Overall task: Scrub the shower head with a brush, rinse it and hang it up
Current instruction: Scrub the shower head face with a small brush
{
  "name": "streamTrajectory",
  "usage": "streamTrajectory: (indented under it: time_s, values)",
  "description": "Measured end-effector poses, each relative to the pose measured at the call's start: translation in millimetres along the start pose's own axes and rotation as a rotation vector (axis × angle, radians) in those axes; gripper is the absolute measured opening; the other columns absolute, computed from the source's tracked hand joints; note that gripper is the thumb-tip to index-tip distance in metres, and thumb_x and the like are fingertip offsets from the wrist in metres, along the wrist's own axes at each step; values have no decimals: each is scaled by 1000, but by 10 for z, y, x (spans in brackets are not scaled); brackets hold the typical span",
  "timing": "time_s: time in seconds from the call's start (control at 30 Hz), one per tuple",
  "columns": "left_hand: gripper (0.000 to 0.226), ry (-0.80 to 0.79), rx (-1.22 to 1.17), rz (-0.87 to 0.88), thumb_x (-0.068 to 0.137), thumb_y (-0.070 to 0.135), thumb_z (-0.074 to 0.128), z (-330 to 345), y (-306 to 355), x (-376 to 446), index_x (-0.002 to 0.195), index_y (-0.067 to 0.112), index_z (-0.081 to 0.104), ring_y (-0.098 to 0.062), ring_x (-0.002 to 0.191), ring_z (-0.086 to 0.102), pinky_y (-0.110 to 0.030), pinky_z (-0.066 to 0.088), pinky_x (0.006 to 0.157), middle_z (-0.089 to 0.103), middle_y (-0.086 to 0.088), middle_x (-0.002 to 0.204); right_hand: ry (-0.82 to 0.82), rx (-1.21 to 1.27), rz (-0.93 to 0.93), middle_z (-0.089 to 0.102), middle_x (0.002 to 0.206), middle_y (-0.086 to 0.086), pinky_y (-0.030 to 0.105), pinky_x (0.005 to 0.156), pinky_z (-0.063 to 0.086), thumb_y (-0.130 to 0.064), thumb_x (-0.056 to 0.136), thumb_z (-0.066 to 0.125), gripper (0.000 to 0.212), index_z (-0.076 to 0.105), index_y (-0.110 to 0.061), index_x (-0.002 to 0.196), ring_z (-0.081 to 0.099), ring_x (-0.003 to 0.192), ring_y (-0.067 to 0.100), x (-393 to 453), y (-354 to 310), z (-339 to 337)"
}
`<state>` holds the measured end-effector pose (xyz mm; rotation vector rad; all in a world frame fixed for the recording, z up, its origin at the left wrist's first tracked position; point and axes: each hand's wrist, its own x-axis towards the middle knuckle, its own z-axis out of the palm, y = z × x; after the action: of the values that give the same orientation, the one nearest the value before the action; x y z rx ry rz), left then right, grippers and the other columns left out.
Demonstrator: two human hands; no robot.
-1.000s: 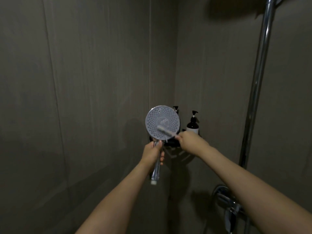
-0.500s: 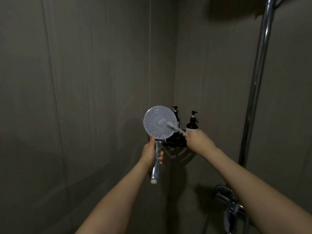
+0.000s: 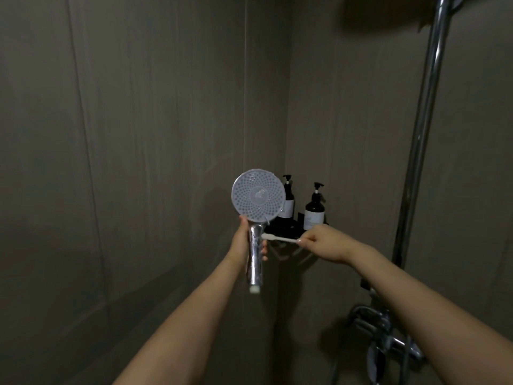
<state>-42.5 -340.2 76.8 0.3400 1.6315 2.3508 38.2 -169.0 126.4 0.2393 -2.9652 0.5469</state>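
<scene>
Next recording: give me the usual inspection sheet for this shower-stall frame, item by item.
Surface: tiled walls, dim light.
Job's things: shower head held upright, face to camera; white brush, its head at the chrome handle below the face.
Clutter: two pump bottles on the corner shelf.
Hands: left hand grips the handle; right hand pinches the brush.
Cables: no hose seen on the handle.
Surroundings: riser pipe, mixer tap.

No text can be read; pale labels are seen on the two pump bottles (image 3: 313,211) on the corner shelf (image 3: 288,230), but remain illegible.
</scene>
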Motion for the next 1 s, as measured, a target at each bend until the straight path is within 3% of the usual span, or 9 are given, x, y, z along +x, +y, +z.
streamTrajectory:
  time_s: [0.13, 0.3, 0.43, 0.57, 0.6, 0.7, 0.87, 0.97, 1.0]
  values:
    - [70, -77, -12, 32, 90, 64, 13, 57, 21, -1, 85, 10, 58, -13, 42, 51, -22, 44, 44, 54, -4, 53, 34, -64, 8, 47, 61, -2, 28, 55, 34, -28, 97, 41, 33, 59, -16, 72, 45, 59, 14, 106, -127, 60]
    - [71, -119, -11, 35, 90, 65, 13, 20, 30, 5, 85, 10, 58, -12, 43, 52, -22, 44, 45, 53, -5, 57, -319, 48, 85, 44, 50, -8, 21, 49, 31, -21, 94, 48, 38, 50, -22, 57, 36, 50, 10, 59, -132, -19]
    - [71, -122, 3, 24, 91, 64, 8, 31, 43, -7, 86, 12, 57, -12, 44, 52, -21, 43, 46, 52, -5, 60, -18, -1, 42, 43, 58, -4, 23, 50, 31, -25, 97, 43, 32, 52, -17, 67, 39, 52, 8, 140, -164, -106]
    - [73, -145, 2, 0, 90, 65, 8, -8, 66, 5, 83, 11, 56, -12, 47, 51, -22, 43, 50, 52, -3, 63, -458, -48, 175, 45, 51, -3, 20, 44, 29, -22, 92, 49, 24, 58, -18, 69, 37, 42, 11, 66, -191, 38]
    - [71, -140, -6, -1, 91, 65, 10, -19, 57, 12, 83, 11, 57, -12, 47, 51, -23, 43, 49, 52, -3, 62, -474, -33, 168, 46, 47, -6, 20, 45, 30, -22, 91, 50, 27, 57, -19, 65, 37, 40, 10, 66, -184, 52]
    - [60, -125, -73, 3, 95, 56, 18, 26, 67, 8, 85, 10, 55, -10, 42, 49, -19, 43, 42, 50, -3, 59, -201, 44, 28, 48, 49, -8, 25, 57, 40, -23, 92, 50, 36, 54, -22, 56, 45, 51, 12, 129, -136, 11]
    - [50, -99, -68, 14, 97, 47, 26, 15, 101, 51, 84, 10, 55, -10, 41, 50, -19, 43, 42, 55, 0, 52, -351, 69, 36, 47, 47, -9, 18, 43, 31, -23, 92, 52, 35, 55, -22, 58, 38, 40, 5, 63, -131, 22]
    - [44, -68, -92, 32, 98, 42, 29, 54, 94, 57, 82, 9, 55, -10, 39, 51, -18, 43, 40, 56, 0, 49, 35, 188, -41, 46, 54, -7, 18, 51, 35, -25, 96, 47, 37, 52, -22, 59, 41, 48, 4, 113, -77, -66]
    - [45, -56, -100, 36, 98, 42, 29, 70, 91, 58, 83, 9, 54, -10, 39, 51, -18, 43, 41, 56, 0, 48, 71, 167, -30, 44, 54, -7, 17, 50, 34, -25, 96, 46, 39, 51, -23, 58, 41, 48, 4, 110, -59, -92]
